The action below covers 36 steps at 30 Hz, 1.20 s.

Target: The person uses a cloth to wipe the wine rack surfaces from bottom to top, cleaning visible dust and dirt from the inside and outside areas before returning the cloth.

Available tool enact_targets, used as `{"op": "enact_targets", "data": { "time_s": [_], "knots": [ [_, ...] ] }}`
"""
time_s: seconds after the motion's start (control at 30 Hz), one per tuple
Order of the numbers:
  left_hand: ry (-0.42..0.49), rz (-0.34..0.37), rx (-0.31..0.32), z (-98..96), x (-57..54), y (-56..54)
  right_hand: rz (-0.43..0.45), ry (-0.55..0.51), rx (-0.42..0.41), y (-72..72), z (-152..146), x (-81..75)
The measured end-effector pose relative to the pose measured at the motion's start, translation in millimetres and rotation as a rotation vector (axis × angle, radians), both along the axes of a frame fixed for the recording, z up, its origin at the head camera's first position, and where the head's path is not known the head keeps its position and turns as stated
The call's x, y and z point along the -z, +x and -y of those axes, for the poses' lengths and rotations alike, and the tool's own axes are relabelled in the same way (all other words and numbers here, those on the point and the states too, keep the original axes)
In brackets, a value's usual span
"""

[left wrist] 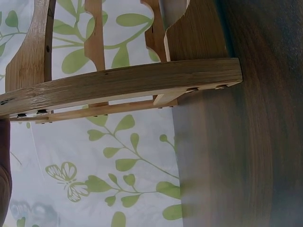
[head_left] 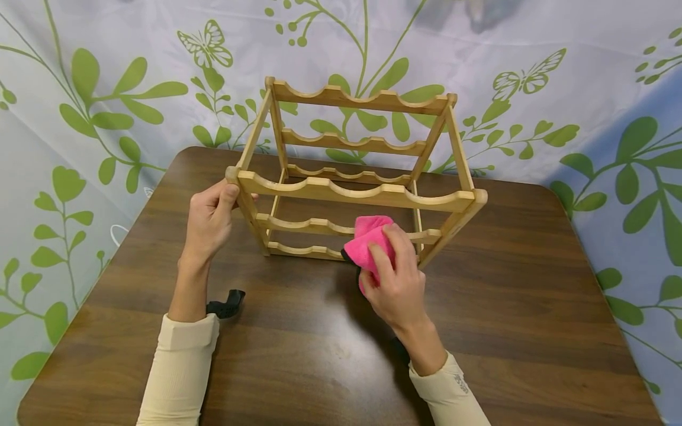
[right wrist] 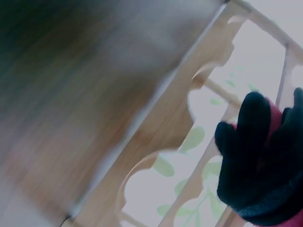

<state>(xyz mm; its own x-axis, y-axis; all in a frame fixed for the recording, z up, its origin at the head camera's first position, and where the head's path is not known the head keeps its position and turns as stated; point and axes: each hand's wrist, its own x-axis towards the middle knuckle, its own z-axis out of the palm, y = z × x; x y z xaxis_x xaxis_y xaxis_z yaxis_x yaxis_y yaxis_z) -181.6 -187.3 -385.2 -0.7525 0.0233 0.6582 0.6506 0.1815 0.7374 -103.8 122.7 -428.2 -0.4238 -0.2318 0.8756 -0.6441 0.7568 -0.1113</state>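
A light wooden rack (head_left: 394,196) with scalloped rails stands towards the back of the table. My left hand (head_left: 210,219) grips its near left post just below the top corner, thumb on the front. In the left wrist view only a sliver of that hand shows beside the post (left wrist: 142,78). With bent fingers my right hand (head_left: 396,284) holds a folded pink cloth (head_left: 370,245) with dark edging at the front middle rail, towards the right. The cloth covers part of that rail. In the right wrist view the hand and cloth appear dark, beside the scalloped rails (right wrist: 161,123).
The brown wood-grain table (head_left: 298,355) has rounded corners. A black curved piece (head_left: 228,304) shows beside the left wrist. Behind the table hangs a pale sheet (head_left: 160,35) printed with green leaves and butterflies, close to the rack's back.
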Motion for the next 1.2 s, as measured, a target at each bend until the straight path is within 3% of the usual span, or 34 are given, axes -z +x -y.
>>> {"op": "enact_targets", "data": {
  "time_s": [0.23,0.43,0.6,0.73,0.9,1.2],
  "knots": [
    [-0.015,-0.006,0.005,0.4,0.2,-0.3,0.004,0.124,-0.177,-0.4,38,-1.8],
    [-0.023,0.006,-0.014,1.1,-0.4,0.0,-0.024,0.259,-0.239,-7.9,74,-4.4],
    [-0.002,0.015,-0.005,0.3,-0.6,0.9,-0.100,0.417,-0.180,-19.9,100,-8.8],
    [0.009,0.027,0.008,-1.4,-0.9,1.4,-0.086,0.485,-0.130,-27.7,112,-9.7],
    [0.017,0.041,0.013,-3.5,-2.1,2.0,-0.055,0.484,-0.056,-31.7,116,-4.1],
    [0.012,0.051,-0.005,-2.0,-2.6,3.4,-0.077,0.446,0.045,-31.9,113,5.7]
  ]
}}
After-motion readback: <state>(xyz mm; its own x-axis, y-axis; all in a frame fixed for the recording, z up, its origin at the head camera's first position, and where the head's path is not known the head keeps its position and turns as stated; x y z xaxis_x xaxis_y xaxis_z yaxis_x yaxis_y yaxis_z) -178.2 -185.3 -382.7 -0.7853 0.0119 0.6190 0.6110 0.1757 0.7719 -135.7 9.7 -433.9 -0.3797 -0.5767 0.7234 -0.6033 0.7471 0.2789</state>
